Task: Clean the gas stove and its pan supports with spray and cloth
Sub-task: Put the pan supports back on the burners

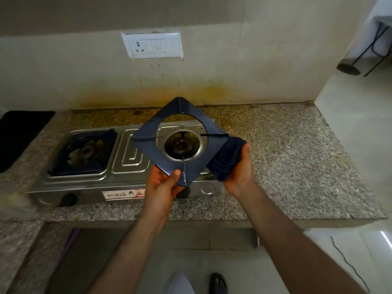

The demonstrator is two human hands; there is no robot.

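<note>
The lifted pan support (146,132) is held in the air above the right burger well of the gas stove (127,160), tilted toward the camera, one corner pointing down. The right burner (182,145) shows through its round opening. The left hand (163,183) pinches that lower corner, thumb on the face, the other fingers curled behind. The right hand (239,168) grips a bunched dark cloth (226,160), which touches the support's right corner; its fingers are wrapped in the fabric and their exact lie cannot be told.

Handling, as judged: the support is a stiff sheet-metal frame, light enough for a one-hand pinch, with thin prongs and edges; hold it by a corner or flat border, not by a prong. If wet with spray it is likely slippery. The cloth is soft and conforms to the frame.

The second pan support (84,151) sits in place on the stove's left side. The stove stands toward the left of the granite countertop (286,166), close to its front edge. Open countertop lies to the stove's right, reaching the right edge. A wall socket plate (152,45) is mounted on the wall behind. No spray bottle is identifiable.
</note>
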